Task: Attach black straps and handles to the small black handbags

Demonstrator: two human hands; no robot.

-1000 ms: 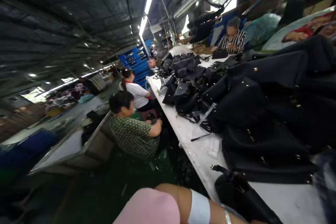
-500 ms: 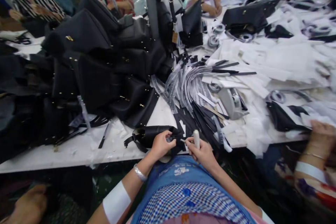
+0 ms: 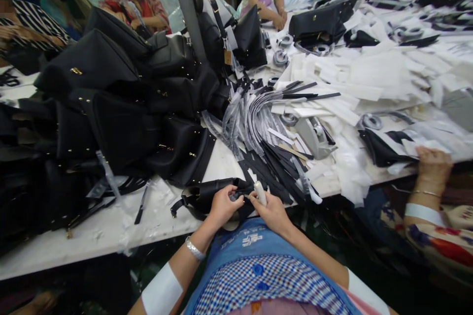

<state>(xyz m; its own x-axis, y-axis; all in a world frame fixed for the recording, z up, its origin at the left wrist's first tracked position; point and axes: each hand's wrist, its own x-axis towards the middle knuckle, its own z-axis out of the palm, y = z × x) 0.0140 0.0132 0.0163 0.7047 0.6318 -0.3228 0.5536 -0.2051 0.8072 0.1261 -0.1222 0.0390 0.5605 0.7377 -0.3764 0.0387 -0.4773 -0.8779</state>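
Note:
At the front edge of the table lies a black bag (image 3: 212, 189), with a short strap end sticking out at its left. My left hand (image 3: 222, 207) is closed on the bag's right end, thumb and fingertips pinching a dark part of it. Close by on the right, my right hand (image 3: 272, 214) grips a small tool with a pale, round handle (image 3: 260, 193). The handle points up and away from me. My right fingertips are almost at the pinched spot; the tool's tip is too small to make out.
Black bags (image 3: 121, 118) are heaped at the left. Behind my hands lies a bundle of grey and black strips (image 3: 254, 123), with a grey tape dispenser (image 3: 312, 138) beside it. White sheets (image 3: 388, 74) cover the right. A co-worker's hand (image 3: 434, 162) rests at the right edge.
My right hand has moved in towards my left hand and the bag, and the tool handle now tilts left. The whole view has shifted a little.

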